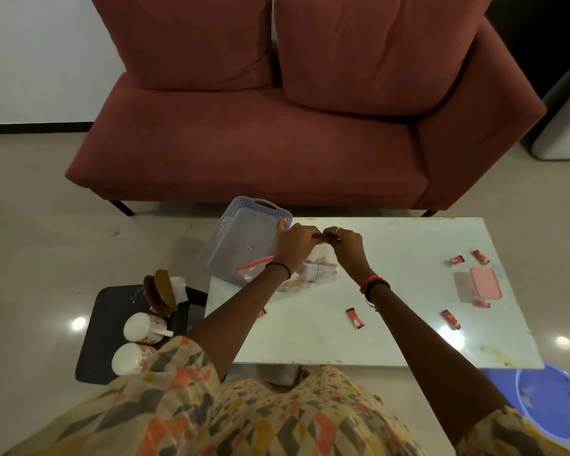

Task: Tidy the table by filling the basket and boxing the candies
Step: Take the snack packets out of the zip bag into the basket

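Both hands are up over the middle of the table [392, 340], meeting fingertip to fingertip. The left hand [295, 241] and right hand [346, 243] are each pinched shut on the top of a clear plastic bag [320, 269], which hangs down from the fingers and rests on the tabletop just below them; whether they are sealing or opening it, I cannot tell.

Progress looks early. The lilac basket [231, 232] sits tilted over the table's far-left corner, just left of the left hand, and seems to hold only a flat clear pouch with a red strip [255, 263]. The pink candy box [484, 283] sits near the right edge, lid on, well apart from both hands.

Candies are not yet boxed: I count 4 red ones clearly. 2 lie near the far right, 1 at [457, 260] and 1 at [481, 257]; 1 candy [450, 319] lies toward the near-right, and 1 candy [354, 318] between the forearms. A pink wrapper [481, 304] lies touching or just beside the box's near side. A red scrap peeks beside the left forearm.

My read: bag into the basket, then all the candies remain.
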`<state>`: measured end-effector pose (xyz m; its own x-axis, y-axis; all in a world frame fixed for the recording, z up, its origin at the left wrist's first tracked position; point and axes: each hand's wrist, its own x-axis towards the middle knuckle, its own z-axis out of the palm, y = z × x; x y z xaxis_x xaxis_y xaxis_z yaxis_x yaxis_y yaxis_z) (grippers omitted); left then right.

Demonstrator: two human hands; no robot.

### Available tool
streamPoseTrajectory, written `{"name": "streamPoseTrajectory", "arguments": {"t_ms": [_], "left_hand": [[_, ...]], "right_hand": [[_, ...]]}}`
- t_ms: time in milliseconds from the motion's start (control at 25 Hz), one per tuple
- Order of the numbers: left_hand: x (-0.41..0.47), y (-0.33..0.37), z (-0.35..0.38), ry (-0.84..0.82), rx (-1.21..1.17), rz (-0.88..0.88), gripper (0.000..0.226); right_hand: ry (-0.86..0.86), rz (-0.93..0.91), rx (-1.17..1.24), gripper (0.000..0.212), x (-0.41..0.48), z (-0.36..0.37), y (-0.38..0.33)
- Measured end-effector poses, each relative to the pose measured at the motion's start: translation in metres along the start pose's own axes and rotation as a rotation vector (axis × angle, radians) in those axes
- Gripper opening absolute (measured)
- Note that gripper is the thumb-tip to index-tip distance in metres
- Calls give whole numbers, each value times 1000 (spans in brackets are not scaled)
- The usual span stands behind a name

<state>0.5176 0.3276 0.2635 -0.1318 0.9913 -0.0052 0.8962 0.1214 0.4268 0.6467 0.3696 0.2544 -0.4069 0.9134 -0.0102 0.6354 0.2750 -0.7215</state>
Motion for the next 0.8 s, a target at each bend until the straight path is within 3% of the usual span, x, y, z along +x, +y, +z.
{"name": "streamPoseTrajectory", "arguments": {"t_ms": [200,400,800], "left_hand": [[1,3,3,-2,48,10,26],[-6,-4,3,24,11,-48,24],[-50,-41,13,25,116,-96,26]], "right_hand": [[36,56,44,25,-2,-1,5],[115,130,145,14,4,-10,10],[350,253,266,18,26,-40,44]]}}
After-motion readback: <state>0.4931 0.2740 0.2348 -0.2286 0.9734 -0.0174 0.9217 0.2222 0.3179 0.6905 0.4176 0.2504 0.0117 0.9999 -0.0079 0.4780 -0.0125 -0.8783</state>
